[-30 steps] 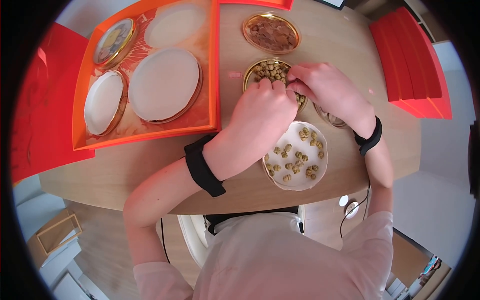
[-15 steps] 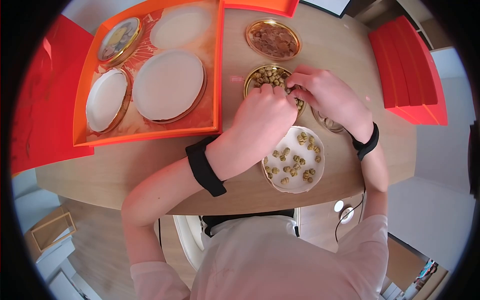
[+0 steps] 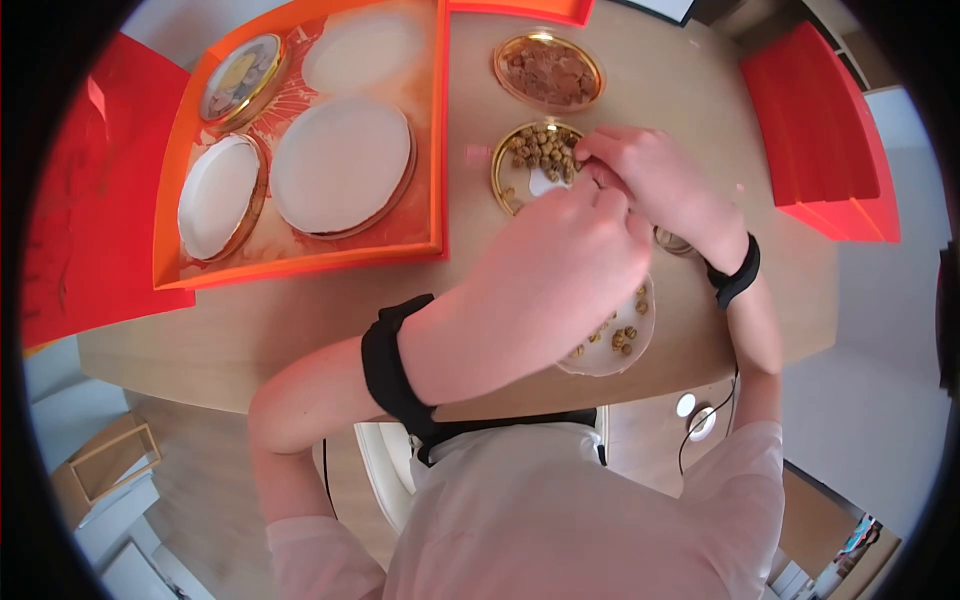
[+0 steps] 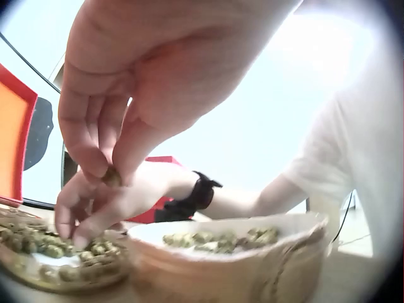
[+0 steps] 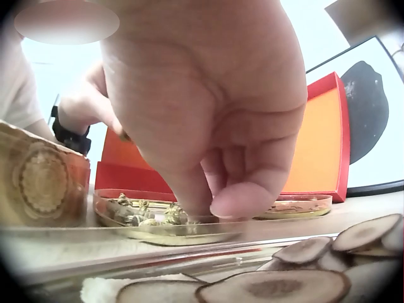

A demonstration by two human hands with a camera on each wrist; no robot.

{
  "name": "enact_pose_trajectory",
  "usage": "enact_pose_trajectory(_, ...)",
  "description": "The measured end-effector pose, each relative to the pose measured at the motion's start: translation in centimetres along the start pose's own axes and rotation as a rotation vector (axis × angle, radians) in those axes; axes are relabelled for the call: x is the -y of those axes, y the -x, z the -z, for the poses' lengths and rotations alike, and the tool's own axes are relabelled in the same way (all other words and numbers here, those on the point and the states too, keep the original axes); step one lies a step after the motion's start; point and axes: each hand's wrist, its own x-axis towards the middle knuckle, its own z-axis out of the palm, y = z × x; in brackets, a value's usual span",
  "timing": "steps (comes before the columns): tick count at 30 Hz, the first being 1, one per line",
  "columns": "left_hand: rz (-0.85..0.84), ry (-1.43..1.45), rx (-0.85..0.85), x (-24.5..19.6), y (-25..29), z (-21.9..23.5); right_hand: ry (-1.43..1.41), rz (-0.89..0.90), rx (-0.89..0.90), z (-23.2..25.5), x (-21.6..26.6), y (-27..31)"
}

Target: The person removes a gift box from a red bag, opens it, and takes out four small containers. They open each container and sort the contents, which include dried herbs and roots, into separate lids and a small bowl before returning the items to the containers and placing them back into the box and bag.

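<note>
Logging left hand (image 3: 555,280): thumb and fingers pinch one greenish-brown nubbly piece (image 4: 112,176), held raised above the table; from the head view I see this hand covering part of the round tub (image 4: 189,271), where more such pieces lie. Right hand (image 3: 662,187): fingers curled, tips lowered at the gold-rimmed dish (image 3: 497,165), which holds a heap of similar pieces. I cannot tell whether it grips one. Dark-rimmed slices (image 5: 284,287) lie near it; brown flakes (image 3: 545,75) sit beyond the dish.
</note>
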Motion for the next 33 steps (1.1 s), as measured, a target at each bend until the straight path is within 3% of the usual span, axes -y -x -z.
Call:
enact_pose_trajectory(7, -0.224, 0.133, 0.401, -2.6, 1.2, 1.4, -0.009, -0.008, 0.006, 0.5, 0.0, -0.1)
enact_pose_trajectory(10, -0.207, 0.175, 0.385, -2.7, 1.3, 1.1, -0.023, -0.017, 0.012, 0.4, 0.2, -0.2)
enact_pose_trajectory(16, -0.036, -0.037, -0.114, -2.2, 0.5, -1.2, -0.104, -0.032, 0.001, 1.4, -0.3, 0.0)
enact_pose_trajectory(22, 0.254, -0.286, -0.070, -0.9, 0.4, -1.7, -0.302, 0.010, 0.010, 4.8, 0.9, 0.9)
enact_pose_trajectory(26, 0.281, -0.320, -0.004, 0.1, 0.4, -1.7, -0.358, -0.002, 0.077, 6.1, 2.8, 1.7)
enact_pose_trajectory(29, 0.293, -0.310, 0.043, 0.8, 0.4, -2.0, -0.437, 0.114, 0.159, 6.0, 3.6, 1.9)
enact_pose_trajectory(33, 0.291, -0.331, 0.100, 1.5, 0.6, -2.3, -0.462, 0.139, 0.383, 6.4, 4.5, 2.2)
